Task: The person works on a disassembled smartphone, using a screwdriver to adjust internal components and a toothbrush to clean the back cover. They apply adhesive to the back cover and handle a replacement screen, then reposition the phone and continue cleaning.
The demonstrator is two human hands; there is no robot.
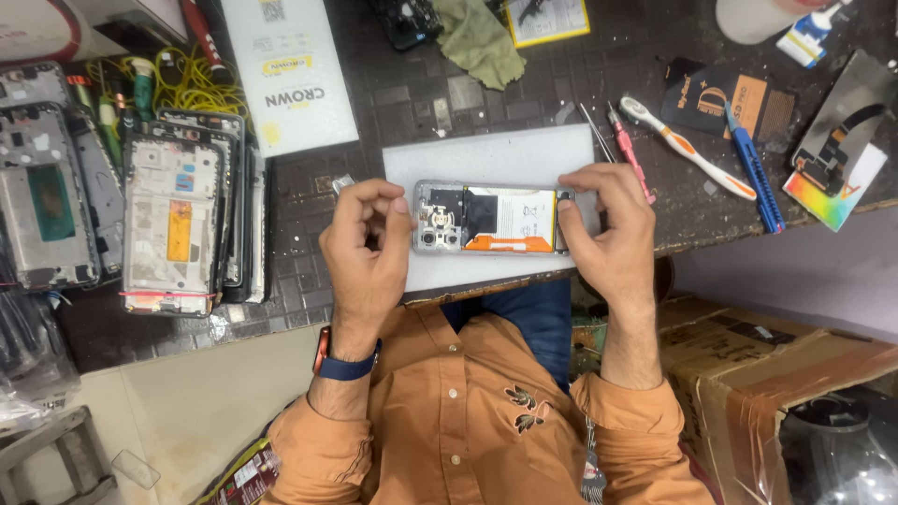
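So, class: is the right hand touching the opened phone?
Touching. In the head view, the right hand has its fingers on the opened phone's end.

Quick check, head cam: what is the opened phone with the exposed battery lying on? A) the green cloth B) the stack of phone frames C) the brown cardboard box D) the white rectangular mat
D: the opened phone with the exposed battery lies flat on the white rectangular mat, between the left hand and the right hand, both touching its ends.
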